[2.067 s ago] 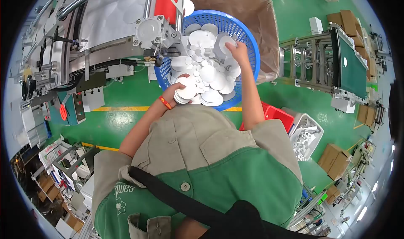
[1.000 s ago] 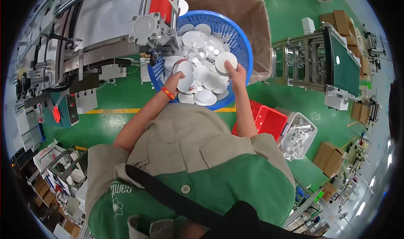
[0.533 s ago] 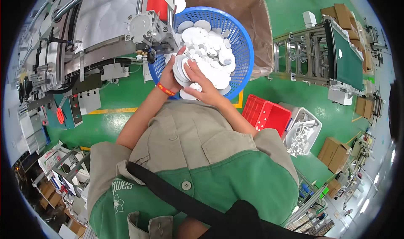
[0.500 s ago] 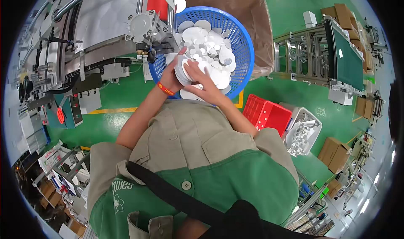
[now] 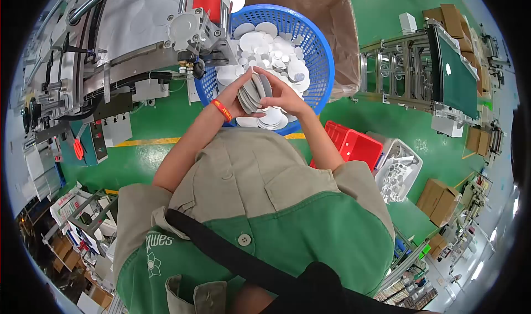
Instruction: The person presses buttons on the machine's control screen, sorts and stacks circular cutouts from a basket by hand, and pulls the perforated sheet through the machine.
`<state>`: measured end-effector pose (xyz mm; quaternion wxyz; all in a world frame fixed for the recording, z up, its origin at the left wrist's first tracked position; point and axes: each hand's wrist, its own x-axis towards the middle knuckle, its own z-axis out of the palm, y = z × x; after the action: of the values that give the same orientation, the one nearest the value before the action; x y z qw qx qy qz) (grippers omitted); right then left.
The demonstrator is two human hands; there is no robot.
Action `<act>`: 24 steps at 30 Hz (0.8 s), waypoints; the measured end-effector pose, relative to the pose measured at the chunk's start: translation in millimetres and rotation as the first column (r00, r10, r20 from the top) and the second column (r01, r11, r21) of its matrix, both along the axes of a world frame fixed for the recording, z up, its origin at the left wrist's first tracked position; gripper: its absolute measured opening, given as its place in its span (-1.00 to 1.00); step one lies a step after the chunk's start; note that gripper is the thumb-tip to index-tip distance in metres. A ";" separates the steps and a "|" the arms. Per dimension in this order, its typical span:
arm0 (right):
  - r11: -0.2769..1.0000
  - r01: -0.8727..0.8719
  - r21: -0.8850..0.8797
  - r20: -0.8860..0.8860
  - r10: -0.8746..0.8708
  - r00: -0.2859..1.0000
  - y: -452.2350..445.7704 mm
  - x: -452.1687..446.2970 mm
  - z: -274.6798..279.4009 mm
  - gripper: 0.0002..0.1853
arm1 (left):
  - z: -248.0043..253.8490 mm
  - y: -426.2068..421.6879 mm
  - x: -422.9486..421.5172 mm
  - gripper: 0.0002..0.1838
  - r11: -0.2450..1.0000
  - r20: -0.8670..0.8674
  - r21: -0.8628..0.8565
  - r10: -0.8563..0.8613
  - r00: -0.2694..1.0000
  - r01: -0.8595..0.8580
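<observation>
Plainly, white lettering (image 5: pixel 160 240) ran beside a flower outline (image 5: pixel 154 263) on the green part of the shirt (image 5: pixel 310 231); it appeared upside down with its end in a fold, so I could not tell the full word. An orange wristband (image 5: pixel 223 110) on the left wrist bore small marks too tiny to read.

The stack (image 5: pixel 253 97) of white discs stood tilted on edge between both hands, fanned a little, above the near part of the blue basket (image 5: pixel 329 73). The left hand (image 5: pixel 234 97) gripped it from the left, and the right hand (image 5: pixel 287 99) grasped its right side, thumb against the outer disc. Loose discs (image 5: pixel 253 41), large and small, filled much of the basket beyond. A machine (image 5: pixel 185 31) overhung the basket's left edge; a lined box (image 5: pixel 340 35) stood just behind.
</observation>
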<state>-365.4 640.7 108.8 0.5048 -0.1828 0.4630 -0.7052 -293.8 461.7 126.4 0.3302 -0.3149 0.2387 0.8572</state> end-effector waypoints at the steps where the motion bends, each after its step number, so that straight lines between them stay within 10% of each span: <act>1: 1.000 -0.013 -0.003 0.009 0.014 1.000 0.8 1.4 -6.3 -0.06 | 1.3 0.7 -1.0 -0.41 0.998 0.026 0.057 0.030 0.999 -0.031; 13: 0.973 0.225 0.057 -0.050 -0.222 0.974 13.2 -0.9 -14.0 -0.19 | -17.1 -0.3 4.8 -0.41 0.983 -0.151 -0.186 -0.025 0.988 -0.003; 16: 0.894 0.438 0.097 -0.497 -0.338 0.799 14.5 -8.4 -22.3 -0.15 | -17.0 2.2 3.3 -0.39 0.934 -0.068 -0.357 -0.022 0.997 -0.004; 24: 0.994 0.077 0.077 -0.412 -0.039 0.910 2.7 7.3 -6.9 -0.03 | -12.2 7.6 2.5 -0.43 0.996 -0.179 -0.082 0.007 0.984 -0.022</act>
<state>-358.0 643.4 101.8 0.3832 -0.2894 0.5958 -0.6438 -291.3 469.3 114.2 0.2879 -0.2519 0.3005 0.8737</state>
